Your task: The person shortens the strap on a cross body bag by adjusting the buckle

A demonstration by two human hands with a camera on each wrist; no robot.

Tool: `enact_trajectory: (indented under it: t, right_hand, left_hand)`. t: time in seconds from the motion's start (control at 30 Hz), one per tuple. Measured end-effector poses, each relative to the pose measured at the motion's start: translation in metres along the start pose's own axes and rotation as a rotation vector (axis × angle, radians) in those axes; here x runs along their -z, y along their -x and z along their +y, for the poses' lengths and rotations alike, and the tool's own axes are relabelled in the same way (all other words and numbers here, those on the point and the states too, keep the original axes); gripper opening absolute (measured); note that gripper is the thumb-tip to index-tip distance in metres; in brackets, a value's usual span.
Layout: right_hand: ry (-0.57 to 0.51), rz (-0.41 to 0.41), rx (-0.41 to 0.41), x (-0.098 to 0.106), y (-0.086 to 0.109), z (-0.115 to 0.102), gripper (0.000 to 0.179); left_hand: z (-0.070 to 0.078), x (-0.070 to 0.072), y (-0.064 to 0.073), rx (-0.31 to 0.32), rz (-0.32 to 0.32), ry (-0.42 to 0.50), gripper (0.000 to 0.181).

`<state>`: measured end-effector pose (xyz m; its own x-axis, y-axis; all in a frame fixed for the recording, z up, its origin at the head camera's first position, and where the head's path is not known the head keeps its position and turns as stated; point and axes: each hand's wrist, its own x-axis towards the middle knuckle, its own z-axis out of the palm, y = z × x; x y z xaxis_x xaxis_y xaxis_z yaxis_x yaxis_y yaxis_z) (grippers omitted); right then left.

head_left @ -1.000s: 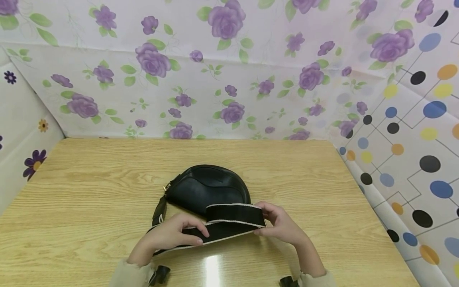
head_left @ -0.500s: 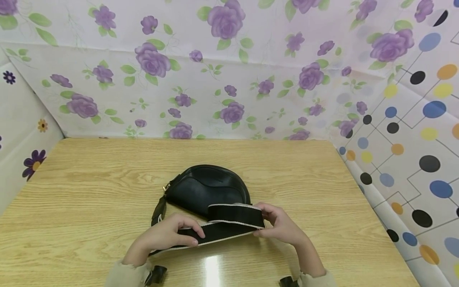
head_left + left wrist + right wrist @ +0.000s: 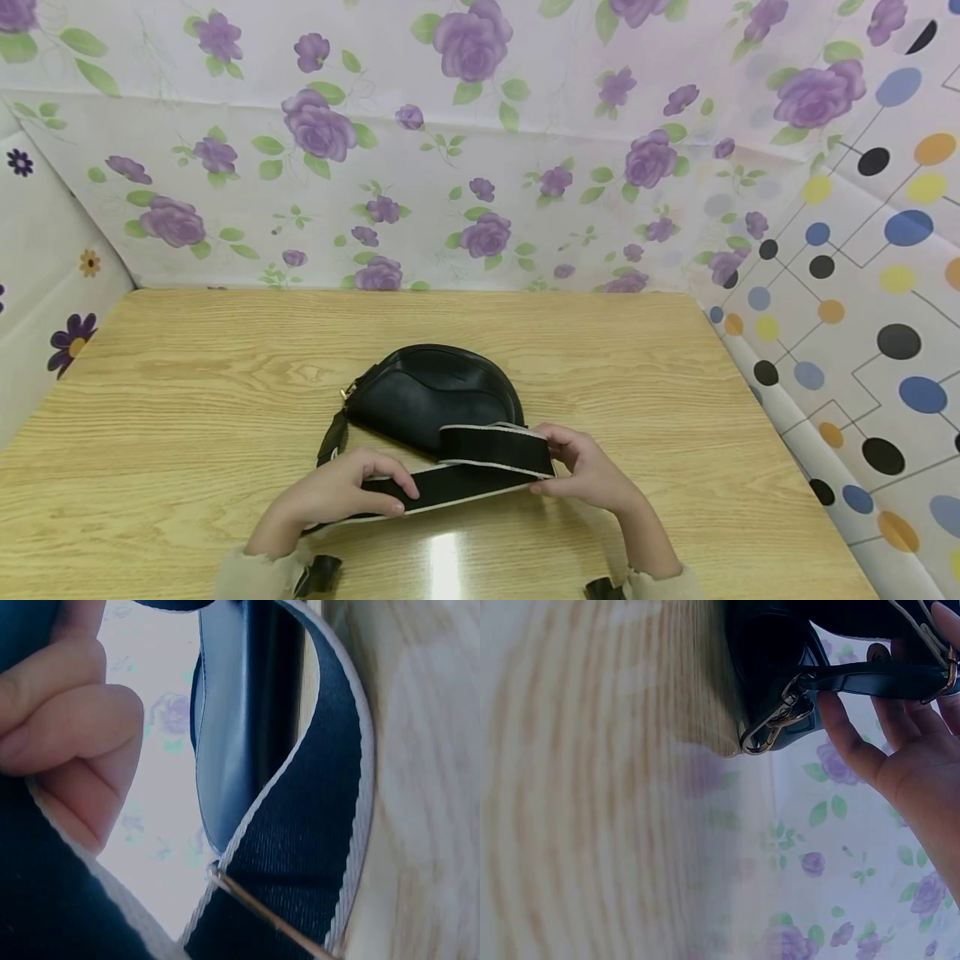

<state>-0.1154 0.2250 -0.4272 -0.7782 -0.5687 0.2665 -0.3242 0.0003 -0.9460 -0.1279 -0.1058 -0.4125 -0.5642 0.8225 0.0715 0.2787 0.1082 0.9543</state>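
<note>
A black half-moon handbag (image 3: 442,400) lies on the wooden table, its curved side toward the back. In front of it runs its wide black strap (image 3: 472,487) with white edging, doubled over in a loop at the right. My left hand (image 3: 341,492) holds the strap between thumb and fingers left of the middle. At the loop's right end my right hand (image 3: 588,471) pinches the strap near a metal buckle (image 3: 951,675). In the right wrist view a gold clasp (image 3: 769,731) joins the strap to the bag's end. The left wrist view shows a thin metal bar (image 3: 262,911) across the strap.
The wooden table (image 3: 225,358) extends around the bag. A floral cloth (image 3: 420,167) hangs behind it, and a dotted cloth (image 3: 862,333) covers the right side. Dark wrist devices (image 3: 322,575) sit by both sleeves.
My left hand has slid a little left along the strap, toward the near left. The loop's left end has shifted slightly right. My right hand and the bag have stayed nearly still.
</note>
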Motion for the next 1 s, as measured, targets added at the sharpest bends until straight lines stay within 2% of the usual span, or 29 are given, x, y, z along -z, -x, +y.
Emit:
enact_trajectory:
  t: [0.27, 0.4, 0.63, 1.0]
  right_hand:
    - [-0.024, 0.0, -0.015, 0.001, 0.001, 0.001, 0.034]
    - [-0.052, 0.009, -0.048, 0.002, 0.002, 0.001, 0.036]
    - [-0.053, -0.011, 0.008, 0.002, 0.001, 0.001, 0.037]
    - [-0.057, -0.02, -0.037, 0.002, 0.001, 0.002, 0.035]
  left_hand:
    - [0.0, 0.002, 0.004, 0.014, 0.003, 0.001, 0.018]
    - [0.0, 0.003, 0.004, -0.006, 0.0, 0.005, 0.018]
    - [-0.003, 0.005, 0.008, -0.037, -0.001, -0.002, 0.017]
    - [-0.004, 0.006, 0.012, -0.042, 0.007, -0.017, 0.016]
